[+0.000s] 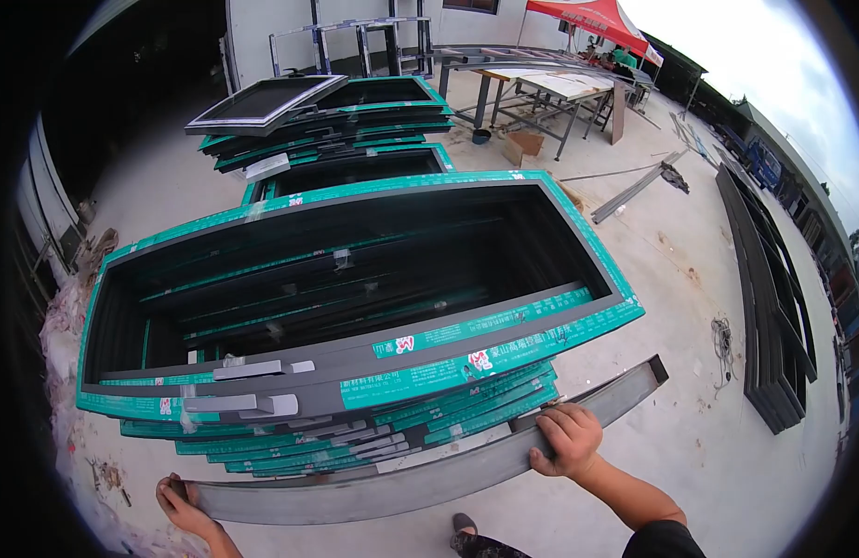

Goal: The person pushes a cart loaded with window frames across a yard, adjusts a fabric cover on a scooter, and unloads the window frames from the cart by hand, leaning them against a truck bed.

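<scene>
Grey metal bar (pixel 383 499), one long piece, gripped in both hands. Right hand (pixel 571 441): fingers bent over the top edge, thumb pressed on the near face, little gap left, bar between. Left hand (pixel 183 510): fingers curled in at the bar's left end, only slightly open, holding it; fingertips partly hidden. Bar sits at the near side, running left to right, right end higher and farther off, with a dark opening there. Person's shoe (pixel 464 524) on the floor (pixel 671 288) just near of it.

Right behind the bar: stack (pixel 494 402) of green-taped frames; can't tell if bar touches it. Top frame (pixel 592 221) is large, grey with green film, tilted, dark through the middle; pale handle (pixel 226 404) on its near edge, left half. Plastic wrap (pixel 65 330) on the left floor.

Farther: second stack (pixel 392 127), with a white-edged panel (pixel 264 102) lying on top. Far right of that, table (pixel 567 86), carton (pixel 524 146) near its legs, red canopy (pixel 592 17) beyond. Right side: wire tangle (pixel 722 352), then dark frames (pixel 764 316) on the floor.
</scene>
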### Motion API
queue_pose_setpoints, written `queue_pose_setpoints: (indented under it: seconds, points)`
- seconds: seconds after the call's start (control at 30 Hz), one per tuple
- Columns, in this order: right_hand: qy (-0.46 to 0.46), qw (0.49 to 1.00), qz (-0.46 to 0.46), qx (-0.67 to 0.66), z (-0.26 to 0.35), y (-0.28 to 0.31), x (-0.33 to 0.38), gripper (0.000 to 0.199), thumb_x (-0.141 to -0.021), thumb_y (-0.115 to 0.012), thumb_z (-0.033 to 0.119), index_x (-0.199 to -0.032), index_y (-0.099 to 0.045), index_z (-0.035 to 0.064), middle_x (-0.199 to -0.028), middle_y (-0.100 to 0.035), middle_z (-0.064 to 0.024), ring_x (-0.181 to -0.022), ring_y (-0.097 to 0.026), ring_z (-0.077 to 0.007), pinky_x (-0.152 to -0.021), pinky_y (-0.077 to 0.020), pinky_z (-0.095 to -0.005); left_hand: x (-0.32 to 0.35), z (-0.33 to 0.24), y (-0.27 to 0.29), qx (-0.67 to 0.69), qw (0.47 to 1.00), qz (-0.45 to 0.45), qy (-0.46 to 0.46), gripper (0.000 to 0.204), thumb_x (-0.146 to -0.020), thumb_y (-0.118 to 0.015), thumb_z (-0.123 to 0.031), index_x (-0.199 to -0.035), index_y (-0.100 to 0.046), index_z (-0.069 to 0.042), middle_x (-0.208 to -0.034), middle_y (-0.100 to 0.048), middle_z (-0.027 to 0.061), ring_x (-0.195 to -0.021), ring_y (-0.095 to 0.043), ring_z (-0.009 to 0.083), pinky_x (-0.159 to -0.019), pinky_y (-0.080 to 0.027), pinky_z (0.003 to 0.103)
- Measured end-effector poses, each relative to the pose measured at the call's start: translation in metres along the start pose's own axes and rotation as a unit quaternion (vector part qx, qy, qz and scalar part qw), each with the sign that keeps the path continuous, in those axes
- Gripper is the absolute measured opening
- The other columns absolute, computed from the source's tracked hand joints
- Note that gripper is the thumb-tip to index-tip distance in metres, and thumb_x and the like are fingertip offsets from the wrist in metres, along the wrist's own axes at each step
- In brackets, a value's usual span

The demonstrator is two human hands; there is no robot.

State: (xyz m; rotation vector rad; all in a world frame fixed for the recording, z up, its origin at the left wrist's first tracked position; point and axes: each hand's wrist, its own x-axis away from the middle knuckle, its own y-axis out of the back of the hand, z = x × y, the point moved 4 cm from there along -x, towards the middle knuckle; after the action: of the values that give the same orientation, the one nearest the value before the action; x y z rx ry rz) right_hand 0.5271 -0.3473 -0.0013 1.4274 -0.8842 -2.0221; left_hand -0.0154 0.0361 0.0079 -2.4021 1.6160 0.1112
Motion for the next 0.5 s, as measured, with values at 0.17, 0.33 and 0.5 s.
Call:
queue_pose_setpoints:
  seconds: [0.17, 0.33, 0.5]
  points:
    - [-0.001, 1.000, -0.024, 0.013, -0.035, -0.025, -0.015, 0.033, -0.062, -0.064, 0.027, -0.083, -0.063, 0.0016, -0.081, -0.064, -0.0119, -0.075, -0.062, -0.0286, -0.067, -0.0498, -0.0377, 0.088, -0.064, -0.141, -0.502, 0.672, 0.224, -0.497, 0.016, -0.089, -0.048, -0.013, -0.088, -0.058, 0.000, -0.090, -0.059, 0.0137, -0.087, -0.055, 0.0303, -0.089, -0.038, 0.041]
    - [-0.035, 0.999, 0.030, 0.009, -0.071, -0.032, -0.053, 0.035, -0.071, -0.065, 0.038, -0.084, -0.063, 0.0059, -0.078, -0.061, -0.0082, -0.077, -0.057, -0.0275, -0.072, -0.0438, -0.0374, 0.094, -0.062, -0.216, -0.506, 0.670, 0.360, -0.407, 0.017, -0.083, -0.048, -0.012, -0.073, -0.058, -0.003, -0.074, -0.056, 0.0116, -0.076, -0.052, 0.0311, -0.079, -0.039, 0.039]
    - [-0.088, 0.969, 0.228, 0.025, -0.079, -0.058, -0.081, 0.042, -0.082, -0.057, 0.048, -0.082, -0.065, 0.0068, -0.079, -0.062, -0.0099, -0.077, -0.058, -0.0283, -0.074, -0.0419, -0.0390, 0.078, -0.053, -0.228, -0.483, 0.674, 0.329, -0.451, 0.018, -0.082, -0.047, -0.011, -0.069, -0.057, -0.004, -0.071, -0.055, 0.0107, -0.073, -0.051, 0.0298, -0.075, -0.038, 0.039]
